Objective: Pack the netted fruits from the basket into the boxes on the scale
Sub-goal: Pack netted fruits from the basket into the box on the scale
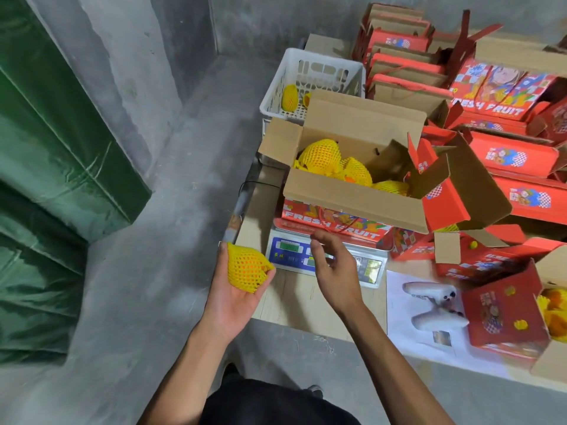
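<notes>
Yellow foam-netted orange fruit (249,268) cupped in left hand (236,297) at the table's near-left edge (270,317). Right hand (333,266) with fingers loosely spread, holding nothing, hovering over grey digital scale (326,260). Open red cardboard box (356,191) just beyond; white plastic basket (310,84) behind it.

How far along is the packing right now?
Well along. Done: the open box on the scale already holds several netted fruits. In hand: the left hand holds one netted fruit by the scale, while the right hand hovers open over the scale's display. Left: at least one netted fruit still lies in the white basket, which looks nearly empty.
</notes>
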The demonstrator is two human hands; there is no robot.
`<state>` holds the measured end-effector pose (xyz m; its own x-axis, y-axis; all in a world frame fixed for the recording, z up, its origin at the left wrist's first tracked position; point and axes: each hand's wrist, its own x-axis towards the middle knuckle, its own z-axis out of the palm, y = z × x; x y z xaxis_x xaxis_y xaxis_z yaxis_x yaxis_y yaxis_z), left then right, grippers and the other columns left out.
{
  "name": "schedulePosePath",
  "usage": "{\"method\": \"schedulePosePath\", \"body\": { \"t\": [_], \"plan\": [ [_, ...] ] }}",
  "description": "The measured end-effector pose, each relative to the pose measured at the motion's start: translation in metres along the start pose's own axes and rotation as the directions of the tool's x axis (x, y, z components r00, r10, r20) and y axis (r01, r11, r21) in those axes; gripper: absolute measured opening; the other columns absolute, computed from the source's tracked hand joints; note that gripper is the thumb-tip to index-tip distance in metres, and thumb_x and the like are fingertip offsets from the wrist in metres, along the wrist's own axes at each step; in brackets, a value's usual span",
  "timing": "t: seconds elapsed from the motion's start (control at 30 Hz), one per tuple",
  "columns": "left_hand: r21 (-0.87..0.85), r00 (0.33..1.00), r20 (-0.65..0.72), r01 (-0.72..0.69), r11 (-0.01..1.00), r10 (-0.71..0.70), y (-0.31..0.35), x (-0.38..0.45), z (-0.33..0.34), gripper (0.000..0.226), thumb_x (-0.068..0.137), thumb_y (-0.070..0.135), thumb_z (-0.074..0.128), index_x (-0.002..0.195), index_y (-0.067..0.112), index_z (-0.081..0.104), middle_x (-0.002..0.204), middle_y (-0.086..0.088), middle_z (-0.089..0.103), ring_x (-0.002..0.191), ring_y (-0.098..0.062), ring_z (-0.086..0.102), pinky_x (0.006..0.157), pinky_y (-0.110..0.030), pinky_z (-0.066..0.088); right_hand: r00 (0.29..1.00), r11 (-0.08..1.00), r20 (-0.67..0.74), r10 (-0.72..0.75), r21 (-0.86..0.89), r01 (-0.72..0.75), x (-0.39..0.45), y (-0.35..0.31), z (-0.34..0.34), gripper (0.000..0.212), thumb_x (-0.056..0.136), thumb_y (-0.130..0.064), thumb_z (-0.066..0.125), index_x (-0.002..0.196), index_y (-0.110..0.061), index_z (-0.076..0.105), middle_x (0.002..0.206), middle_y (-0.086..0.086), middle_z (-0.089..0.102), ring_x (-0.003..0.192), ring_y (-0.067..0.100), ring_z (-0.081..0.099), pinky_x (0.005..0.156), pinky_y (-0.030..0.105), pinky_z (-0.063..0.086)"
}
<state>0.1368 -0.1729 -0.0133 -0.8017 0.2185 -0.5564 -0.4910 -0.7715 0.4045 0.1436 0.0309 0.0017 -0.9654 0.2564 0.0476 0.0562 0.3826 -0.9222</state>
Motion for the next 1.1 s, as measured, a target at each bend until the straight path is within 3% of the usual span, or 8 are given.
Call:
{"method": "schedulePosePath", "body": {
  "t": [0.23,0.4,0.53,0.7,0.77,0.87,0.97,1.1],
  "plan": [
    [-0.010,0.997,0.037,0.068,0.998,-0.068,0.000,-0.010,-0.009,0.098,0.057,0.033,0.101,0.141,0.015,0.054,0.118,-0.016,0.074,0.115,-0.035,0.070,0.088,-0.042,0.060,0.986,0.998,-0.164,0.032,0.065,-0.021,0.000,-0.007,0.005,0.016,0.106,-0.029,0.054,0.108,-0.030,0.070,0.101,-0.027,0.072,0.099,-0.001,0.069,0.079,0.019,0.057],
    [0.057,0.992,0.014,0.124,0.991,-0.125,0.001,-0.015,-0.014,0.097,0.058,0.048,0.098,0.138,0.013,0.054,0.131,-0.023,0.066,0.122,-0.041,0.065,0.102,-0.052,0.054,0.952,0.968,-0.219,-0.212,0.087,0.236,0.032,-0.068,-0.016,0.023,0.105,-0.033,0.056,0.102,-0.019,0.074,0.096,-0.008,0.076,0.094,0.012,0.072,0.078,0.016,0.054],
    [0.060,0.994,0.010,0.107,0.992,-0.108,0.004,-0.019,-0.012,0.093,0.061,0.045,0.097,0.138,0.016,0.055,0.131,-0.019,0.066,0.127,-0.036,0.062,0.105,-0.049,0.053,0.929,0.935,-0.182,-0.321,-0.216,0.281,0.094,-0.103,-0.043,0.020,0.099,-0.027,0.060,0.111,-0.018,0.073,0.100,-0.011,0.075,0.091,0.003,0.069,0.083,0.021,0.056],
    [0.099,0.997,-0.025,0.078,0.992,-0.076,0.006,-0.020,-0.009,0.063,0.086,0.034,0.077,0.143,0.020,0.054,0.140,-0.014,0.060,0.128,-0.030,0.059,0.102,-0.046,0.054,0.996,0.787,0.079,-0.035,-0.612,0.076,0.175,-0.107,-0.049,0.038,0.097,-0.025,0.066,0.134,-0.016,0.063,0.134,0.011,0.066,0.119,0.032,0.063,0.102,0.040,0.050],
    [0.082,0.997,-0.042,0.067,0.994,-0.064,0.007,-0.020,-0.008,0.061,0.085,0.034,0.075,0.141,0.020,0.056,0.138,-0.014,0.061,0.130,-0.030,0.058,0.100,-0.045,0.055,0.989,0.712,0.082,0.121,-0.702,-0.029,0.195,-0.103,-0.040,0.037,0.098,-0.032,0.066,0.128,-0.011,0.063,0.133,0.017,0.064,0.111,0.032,0.061,0.093,0.038,0.048],
    [0.032,0.998,-0.052,0.049,0.998,-0.047,0.007,-0.020,-0.010,0.058,0.086,0.036,0.074,0.140,0.019,0.057,0.133,-0.014,0.062,0.130,-0.031,0.058,0.101,-0.046,0.055,0.956,0.728,0.014,0.293,-0.651,-0.214,0.216,-0.096,-0.025,0.044,0.094,-0.046,0.067,0.115,-0.008,0.061,0.125,0.018,0.066,0.099,0.028,0.061,0.080,0.038,0.047],
    [0.032,0.998,-0.047,0.040,0.999,-0.038,0.009,-0.019,-0.014,0.058,0.087,0.034,0.073,0.141,0.020,0.056,0.138,-0.013,0.060,0.131,-0.030,0.057,0.103,-0.047,0.053,0.941,0.729,-0.008,0.339,-0.630,-0.268,0.228,-0.091,-0.008,0.077,0.088,-0.068,0.064,0.134,-0.006,0.057,0.134,0.018,0.061,0.121,0.035,0.059,0.105,0.046,0.047],
    [0.025,0.998,-0.044,0.043,0.999,-0.042,0.011,-0.017,-0.022,0.058,0.090,0.035,0.071,0.144,0.021,0.054,0.133,-0.012,0.062,0.126,-0.030,0.059,0.100,-0.046,0.055,0.937,0.709,-0.012,0.349,-0.650,-0.273,0.233,-0.082,0.001,0.082,0.076,-0.070,0.073,0.131,-0.010,0.059,0.133,0.014,0.063,0.124,0.036,0.057,0.111,0.053,0.042]
  ]
}}
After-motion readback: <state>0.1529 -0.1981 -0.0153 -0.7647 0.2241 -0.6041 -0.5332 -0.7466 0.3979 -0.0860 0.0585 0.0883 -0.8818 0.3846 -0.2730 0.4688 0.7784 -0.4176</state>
